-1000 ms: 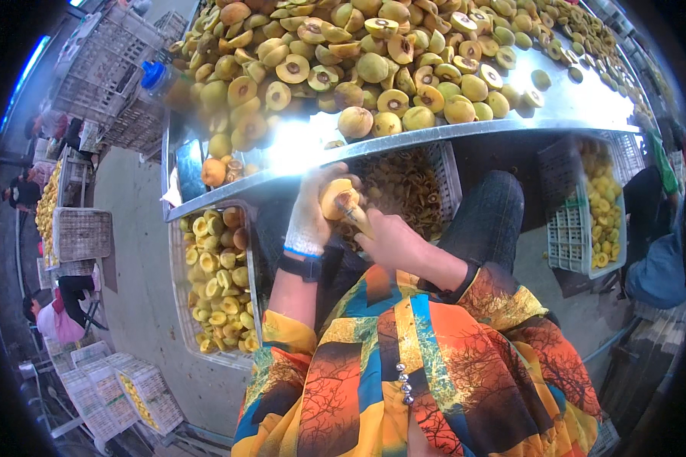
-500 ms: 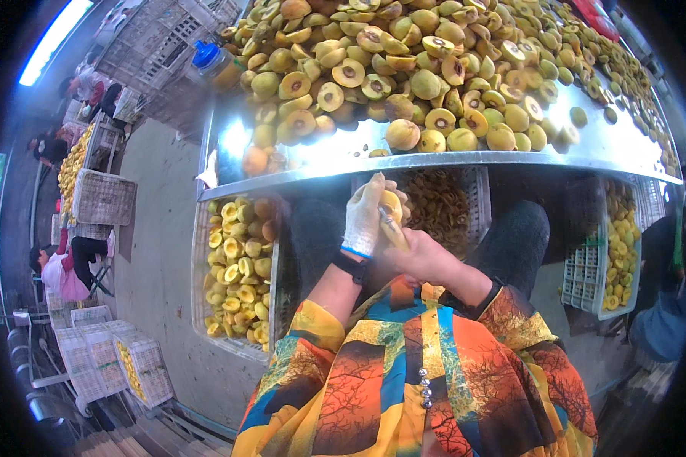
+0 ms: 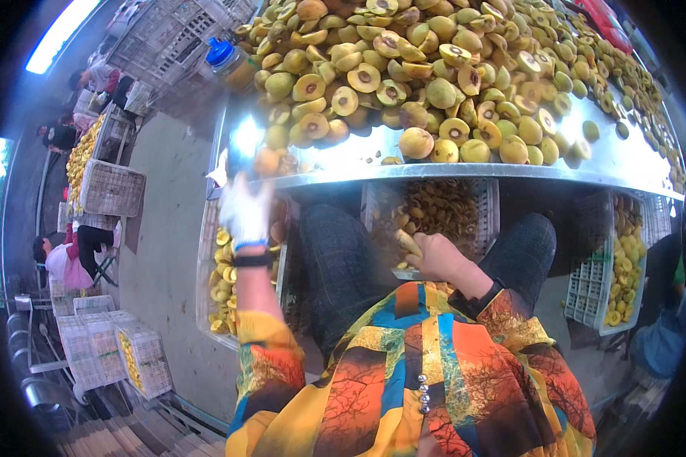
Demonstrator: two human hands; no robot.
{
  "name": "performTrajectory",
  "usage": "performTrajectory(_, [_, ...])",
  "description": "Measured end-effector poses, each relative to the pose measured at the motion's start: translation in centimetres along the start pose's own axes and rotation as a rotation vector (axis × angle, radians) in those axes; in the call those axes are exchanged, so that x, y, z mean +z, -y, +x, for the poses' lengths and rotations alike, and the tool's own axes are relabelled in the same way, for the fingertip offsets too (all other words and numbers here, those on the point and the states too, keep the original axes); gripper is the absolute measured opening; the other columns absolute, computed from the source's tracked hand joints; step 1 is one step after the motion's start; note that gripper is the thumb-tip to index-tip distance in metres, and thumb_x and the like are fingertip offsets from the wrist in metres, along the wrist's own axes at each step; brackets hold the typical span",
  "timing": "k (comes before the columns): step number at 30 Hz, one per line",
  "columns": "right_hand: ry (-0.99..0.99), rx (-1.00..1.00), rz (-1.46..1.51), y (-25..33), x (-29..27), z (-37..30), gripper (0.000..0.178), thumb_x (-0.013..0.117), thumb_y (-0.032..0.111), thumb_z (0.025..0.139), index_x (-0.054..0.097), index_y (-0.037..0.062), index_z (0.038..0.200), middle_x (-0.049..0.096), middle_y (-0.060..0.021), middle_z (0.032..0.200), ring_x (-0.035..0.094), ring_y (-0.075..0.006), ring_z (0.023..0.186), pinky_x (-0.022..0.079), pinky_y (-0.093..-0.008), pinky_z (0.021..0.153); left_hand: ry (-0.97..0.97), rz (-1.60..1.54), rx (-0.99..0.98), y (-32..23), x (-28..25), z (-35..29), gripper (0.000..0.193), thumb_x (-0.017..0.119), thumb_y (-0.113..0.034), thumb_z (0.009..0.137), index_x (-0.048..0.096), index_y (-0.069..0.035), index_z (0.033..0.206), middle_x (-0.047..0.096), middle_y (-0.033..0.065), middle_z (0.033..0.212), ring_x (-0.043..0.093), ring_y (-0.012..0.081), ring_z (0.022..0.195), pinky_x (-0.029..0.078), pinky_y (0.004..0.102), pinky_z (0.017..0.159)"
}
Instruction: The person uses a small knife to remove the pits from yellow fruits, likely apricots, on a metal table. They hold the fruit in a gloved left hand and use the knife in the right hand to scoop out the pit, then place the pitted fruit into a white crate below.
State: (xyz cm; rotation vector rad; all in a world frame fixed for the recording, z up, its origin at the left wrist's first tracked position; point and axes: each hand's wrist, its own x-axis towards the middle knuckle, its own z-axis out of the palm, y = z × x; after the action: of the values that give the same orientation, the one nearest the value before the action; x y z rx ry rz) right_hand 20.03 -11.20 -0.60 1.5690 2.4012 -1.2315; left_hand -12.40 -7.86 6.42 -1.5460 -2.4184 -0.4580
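My left hand (image 3: 245, 213), in a white glove with a blue cuff, is smeared by motion above the left crate (image 3: 204, 293), just below the table's edge. Its fingers are too blurred to read. Pitted yellow peach halves (image 3: 222, 286) fill that crate. Over my lap, my right hand (image 3: 440, 259) is bare and closed around a short wooden-handled tool (image 3: 408, 242) tilted up to the left; its working end is hard to make out. Heaped on the metal table (image 3: 373, 145) are halved peaches (image 3: 363, 77), several with brown pits showing.
Under the table, between my knees, stands a crate (image 3: 492, 217) of brownish pits and scraps. Another crate (image 3: 587, 286) of peaches is at right. A blue-lidded jar (image 3: 232, 65) stands at the table's left end. People (image 3: 68, 263) sit by stacked crates (image 3: 91, 350) far left.
My left hand has left my right hand and swung left over the left crate; the peach piece it held no longer shows. My right hand has shifted slightly right, keeping the tool.
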Motion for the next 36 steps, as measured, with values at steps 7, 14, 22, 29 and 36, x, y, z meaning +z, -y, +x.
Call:
performTrajectory(7, [-0.184,-0.036,0.147,0.1,0.0,-1.2,0.034,0.066,0.025,0.075,0.053,-0.0019,0.091,0.058,-0.0266,0.072,0.058,-0.0436,0.072,0.046,-0.0464,0.062,0.206,0.005,0.100,-12.1,10.0,7.4,0.047,0.061,-0.031,0.074,0.050,-0.006,0.111,0.060,0.0180,0.096,0.062,0.0318,0.085,0.050,0.0416,0.071])
performTrajectory(14, [-0.551,-0.071,0.324,-0.7,-0.6,-0.5,0.035,0.066,0.023,0.077,0.054,-0.0005,0.101,0.062,-0.0157,0.078,0.061,-0.0270,0.062,0.048,-0.0387,0.058,0.134,-0.254,0.216,-11.5,4.2,5.2,0.049,0.063,-0.018,0.072,0.046,-0.008,0.116,0.057,0.0184,0.094,0.061,0.0324,0.080,0.051,0.0413,0.068])
performTrajectory(22, [-0.312,0.078,1.122,2.8,-3.0,1.9,0.031,0.052,0.024,0.090,0.044,0.0026,0.111,0.055,-0.0045,0.068,0.043,-0.0057,0.039,0.033,-0.0187,0.033,0.283,-0.620,0.898,-12.8,0.7,-7.7,0.054,0.055,-0.005,0.074,0.042,-0.010,0.127,0.051,0.0132,0.118,0.055,0.0340,0.100,0.050,0.0380,0.078])
performTrajectory(29, [-0.308,-0.019,1.469,2.6,-2.7,0.5,0.028,0.059,0.023,0.086,0.048,0.0032,0.102,0.055,-0.0034,0.070,0.044,-0.0066,0.040,0.037,-0.0205,0.035,0.722,-1.934,-0.147,-13.3,2.5,-11.2,0.064,0.060,-0.032,0.086,0.029,-0.005,0.136,0.043,0.0122,0.128,0.046,0.0200,0.115,0.036,0.0342,0.099])
performTrajectory(36, [-0.516,0.011,0.315,4.2,-1.8,0.0,0.035,0.057,0.030,0.086,0.044,-0.0015,0.096,0.059,-0.0265,0.074,0.059,-0.0429,0.069,0.048,-0.0460,0.059,0.664,-1.934,-0.836,-15.1,3.2,-11.3,0.045,0.045,-0.045,0.092,0.054,-0.003,0.106,0.057,0.0062,0.094,0.056,0.0157,0.085,0.047,0.0294,0.076])
